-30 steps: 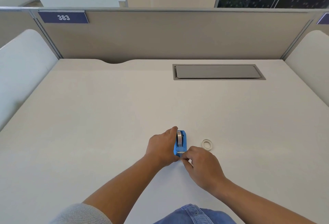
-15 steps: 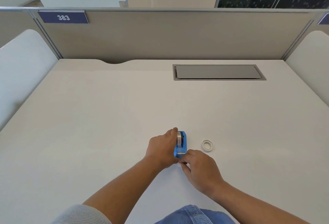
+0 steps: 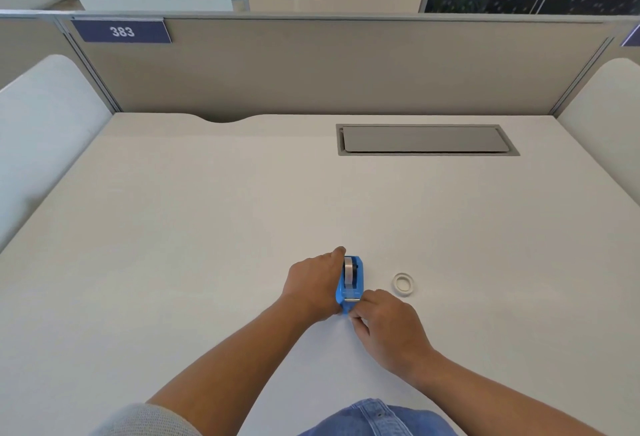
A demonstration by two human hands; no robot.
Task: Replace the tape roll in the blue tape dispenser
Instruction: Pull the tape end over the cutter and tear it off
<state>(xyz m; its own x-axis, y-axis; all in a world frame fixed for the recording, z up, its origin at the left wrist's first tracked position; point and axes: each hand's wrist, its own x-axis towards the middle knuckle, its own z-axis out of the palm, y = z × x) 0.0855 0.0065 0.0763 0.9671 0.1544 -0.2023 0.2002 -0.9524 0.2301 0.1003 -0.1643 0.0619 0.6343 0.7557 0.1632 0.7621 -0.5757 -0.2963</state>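
The blue tape dispenser (image 3: 353, 279) stands on the white desk near its front edge, with a tape roll (image 3: 348, 271) seated upright in it. My left hand (image 3: 313, 285) wraps the dispenser's left side and holds it down. My right hand (image 3: 386, 326) sits at the dispenser's near end by the cutter, its fingertips pinched together there; what they pinch is hidden. A thin white tape ring (image 3: 403, 283) lies flat on the desk just right of the dispenser, apart from both hands.
A grey cable hatch (image 3: 426, 140) is set into the desk at the back right. A grey partition (image 3: 329, 64) with a "383" label (image 3: 122, 32) closes the back, and white side panels (image 3: 38, 120) flank the desk.
My right hand has slid slightly toward me from the dispenser's near end. The left hand, the dispenser and the white ring have stayed put.
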